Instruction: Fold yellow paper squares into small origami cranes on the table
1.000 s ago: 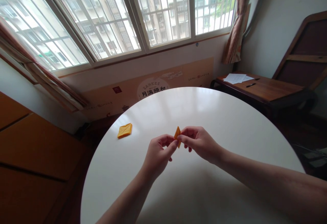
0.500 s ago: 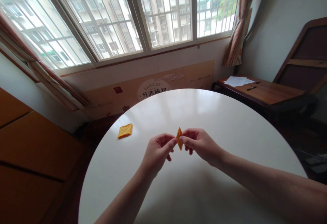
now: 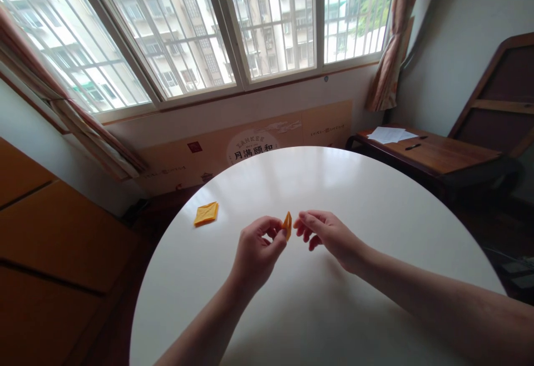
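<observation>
Well, orange paper (image 3: 288,222) in left hand (image 3: 257,249).

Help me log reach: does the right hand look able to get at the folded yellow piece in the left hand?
Probably yes: the right hand appears unburdened, with nothing visible between it and the folded yellow piece; the left hand pinches the opposite side.

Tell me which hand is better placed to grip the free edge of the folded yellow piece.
Probably the right. The right hand looks empty, close beside that edge without touching it, while the left hand pinches the folded yellow piece from the other side.
</observation>
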Tool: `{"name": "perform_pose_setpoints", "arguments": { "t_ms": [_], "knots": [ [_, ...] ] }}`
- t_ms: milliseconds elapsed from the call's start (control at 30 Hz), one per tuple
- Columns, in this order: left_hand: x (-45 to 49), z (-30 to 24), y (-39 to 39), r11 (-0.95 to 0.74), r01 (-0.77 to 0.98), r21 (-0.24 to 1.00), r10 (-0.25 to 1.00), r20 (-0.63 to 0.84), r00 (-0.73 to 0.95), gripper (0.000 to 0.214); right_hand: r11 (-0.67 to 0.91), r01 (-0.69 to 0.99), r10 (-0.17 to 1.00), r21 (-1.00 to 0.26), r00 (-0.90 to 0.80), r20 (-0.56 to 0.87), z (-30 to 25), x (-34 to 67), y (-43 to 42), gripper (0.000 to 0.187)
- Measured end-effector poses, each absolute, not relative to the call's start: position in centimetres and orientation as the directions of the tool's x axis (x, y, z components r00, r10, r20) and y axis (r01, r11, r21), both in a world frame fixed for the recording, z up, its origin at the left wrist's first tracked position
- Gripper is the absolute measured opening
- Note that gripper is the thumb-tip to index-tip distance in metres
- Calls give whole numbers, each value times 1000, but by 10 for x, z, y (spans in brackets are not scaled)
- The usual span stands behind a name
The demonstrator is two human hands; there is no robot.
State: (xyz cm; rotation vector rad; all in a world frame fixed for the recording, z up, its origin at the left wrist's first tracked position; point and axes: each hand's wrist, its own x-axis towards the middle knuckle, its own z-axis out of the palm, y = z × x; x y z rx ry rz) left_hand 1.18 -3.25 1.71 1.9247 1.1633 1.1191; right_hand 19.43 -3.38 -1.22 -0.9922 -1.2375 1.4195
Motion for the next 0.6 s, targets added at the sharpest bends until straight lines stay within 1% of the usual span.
{"name": "perform_pose_setpoints", "arguments": {
  "t_ms": [100, 200, 300, 433, 533, 600],
  "knots": [
    [6, 23, -33, -595, 412, 690, 803, 490, 338, 9, -228, -193, 933, -954, -323, -158, -11, 197, -33, 56],
    [-1, 28, -33, -726, 446, 523, 686, 590, 426, 11, -330, -196, 876, -923, -428, -222, -8, 198, -35, 55],
    [-6, 31, -30, -797, 465, 385, 595, 630, 499, 14, -353, -220, 861, -909, -456, -224, -5, 198, -37, 51],
    [-10, 30, -28, -838, 478, 263, 526, 624, 578, 19, -357, -251, 849, -900, -489, -200, -2, 198, -39, 38],
    [-11, 29, -29, -845, 491, 213, 503, 627, 594, 19, -365, -262, 844, -894, -499, -198, -2, 198, -39, 31],
    [-10, 28, -30, -837, 497, 229, 514, 642, 569, 18, -351, -276, 853, -895, -488, -185, -3, 198, -38, 29]
  ]
}}
